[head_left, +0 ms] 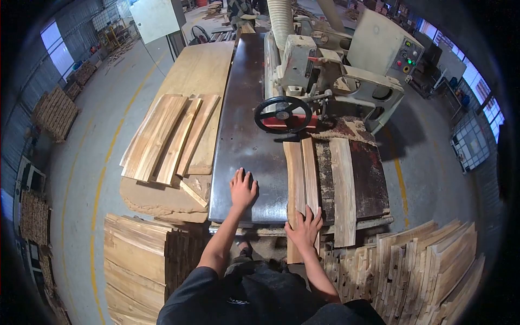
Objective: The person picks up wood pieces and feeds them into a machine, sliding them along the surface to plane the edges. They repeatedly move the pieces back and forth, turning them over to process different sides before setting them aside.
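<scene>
My left hand point(243, 189) rests on the dark metal machine table point(244, 135), fingers spread, holding nothing. My right hand point(305, 228) lies with fingers apart on top of a narrow wooden board point(295, 181). That board runs forward toward the machine, and its near end overhangs the table's front edge. Close along its right side is a thinner wooden strip point(310, 173). Farther right, a separate wooden plank point(343, 189) also sticks out over the front edge. Ahead of the boards stands the saw-like machine point(298, 65) with a black handwheel point(283, 115); its cutting part is hidden.
Several cut planks point(162, 138) lie on a wooden side table point(197, 67) at left. Tall board stacks stand near me, one at left point(135, 260) and one at right point(417, 265). Sawdust point(346, 130) covers part of the machine bed. A control panel point(406, 57) has lit buttons.
</scene>
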The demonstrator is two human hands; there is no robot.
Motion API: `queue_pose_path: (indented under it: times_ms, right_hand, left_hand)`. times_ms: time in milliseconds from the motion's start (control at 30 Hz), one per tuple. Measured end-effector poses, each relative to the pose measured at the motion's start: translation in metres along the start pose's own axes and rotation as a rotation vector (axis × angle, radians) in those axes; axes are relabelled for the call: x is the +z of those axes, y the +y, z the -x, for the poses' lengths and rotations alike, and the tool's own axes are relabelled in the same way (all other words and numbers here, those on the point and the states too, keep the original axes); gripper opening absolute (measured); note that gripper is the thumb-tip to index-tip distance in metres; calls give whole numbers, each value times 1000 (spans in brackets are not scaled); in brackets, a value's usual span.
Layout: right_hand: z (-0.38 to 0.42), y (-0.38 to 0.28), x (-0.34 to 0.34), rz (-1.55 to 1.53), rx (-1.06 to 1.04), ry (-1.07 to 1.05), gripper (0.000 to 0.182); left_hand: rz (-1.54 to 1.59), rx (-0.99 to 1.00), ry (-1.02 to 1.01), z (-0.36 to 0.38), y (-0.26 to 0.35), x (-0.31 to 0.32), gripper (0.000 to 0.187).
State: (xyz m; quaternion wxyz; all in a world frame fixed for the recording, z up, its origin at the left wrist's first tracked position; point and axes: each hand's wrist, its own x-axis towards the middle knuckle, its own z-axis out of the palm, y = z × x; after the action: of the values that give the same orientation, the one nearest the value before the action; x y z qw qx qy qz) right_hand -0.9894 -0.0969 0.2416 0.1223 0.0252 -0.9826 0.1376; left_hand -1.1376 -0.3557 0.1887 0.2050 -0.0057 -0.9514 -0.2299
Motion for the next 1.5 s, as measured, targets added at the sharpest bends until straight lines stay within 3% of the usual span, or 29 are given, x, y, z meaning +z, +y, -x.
queue_pose_path:
  times_ms: [1500]
  right_hand:
    - [-2,-2,-1,35,-7,23,57]
  left_hand:
    - [0,17,15,0,-1,1,50]
